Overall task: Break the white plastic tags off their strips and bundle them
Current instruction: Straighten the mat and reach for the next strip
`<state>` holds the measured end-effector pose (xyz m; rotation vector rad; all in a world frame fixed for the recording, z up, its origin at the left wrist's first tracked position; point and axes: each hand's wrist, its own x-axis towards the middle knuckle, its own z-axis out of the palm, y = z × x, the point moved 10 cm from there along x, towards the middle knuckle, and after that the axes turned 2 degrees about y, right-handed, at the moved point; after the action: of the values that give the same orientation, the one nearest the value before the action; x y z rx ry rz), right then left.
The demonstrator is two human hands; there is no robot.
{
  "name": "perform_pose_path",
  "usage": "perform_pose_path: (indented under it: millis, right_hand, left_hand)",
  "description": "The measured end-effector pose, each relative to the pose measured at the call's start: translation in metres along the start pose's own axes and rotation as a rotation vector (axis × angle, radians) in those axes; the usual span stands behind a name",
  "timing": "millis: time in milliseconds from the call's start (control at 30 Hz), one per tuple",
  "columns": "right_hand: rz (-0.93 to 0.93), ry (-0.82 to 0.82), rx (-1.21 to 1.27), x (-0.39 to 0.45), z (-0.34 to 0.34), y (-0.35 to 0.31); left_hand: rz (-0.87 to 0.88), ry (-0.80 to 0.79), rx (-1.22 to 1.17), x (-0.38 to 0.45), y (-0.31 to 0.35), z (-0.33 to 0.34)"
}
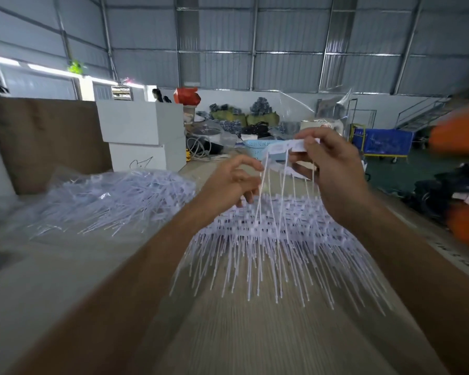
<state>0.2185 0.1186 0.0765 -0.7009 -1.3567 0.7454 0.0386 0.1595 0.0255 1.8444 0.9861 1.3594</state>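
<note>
A white strip (pixel 287 145) with thin tags (pixel 264 185) hanging from it is pinched in the right hand (pixel 333 169); one tag is gripped by the curled fingers of the left hand (pixel 233 182). Beneath both hands a heap of white strips (pixel 268 239) is spread on the table (pixel 255 342). Left of the hands, loose tags are held in a clear plastic bag (pixel 106 198); beyond them, a pale blue basket (pixel 257 147), its contents hidden.

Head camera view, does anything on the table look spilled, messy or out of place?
Nothing looks spilled. The right hand holds a tag strip up, its tags hanging; the left hand pinches one. The heap in clear plastic lies jumbled, and the tag pile lies roughly aligned.
</note>
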Motion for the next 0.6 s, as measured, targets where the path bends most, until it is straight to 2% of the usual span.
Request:
perform_pose_path:
  millis: [133,300,367,467,500,600]
  right_hand:
    - [-0.089,-0.155,0.106,-0.008,0.019,-0.022]
    - [-0.130,-0.216,0.234,-0.020,0.024,-0.050]
    - [-0.120,-0.238,0.293,-0.023,0.026,-0.058]
    - [-0.097,-0.272,0.373,-0.027,0.026,-0.071]
    - [-0.090,-0.287,0.404,-0.028,0.024,-0.074]
    - [-0.079,-0.293,0.442,-0.026,0.004,-0.076]
  left_hand:
    - [-0.021,0.026,0.070,-0.001,-0.005,0.009]
    - [-0.037,-0.153,-0.096,0.005,0.026,0.035]
    - [-0.012,-0.172,-0.139,0.001,0.040,0.044]
    - [0.051,-0.038,-0.198,-0.001,0.063,0.041]
    - [0.100,0.017,-0.138,-0.002,0.073,0.037]
    - [0.261,0.202,0.292,-0.005,0.095,0.012]
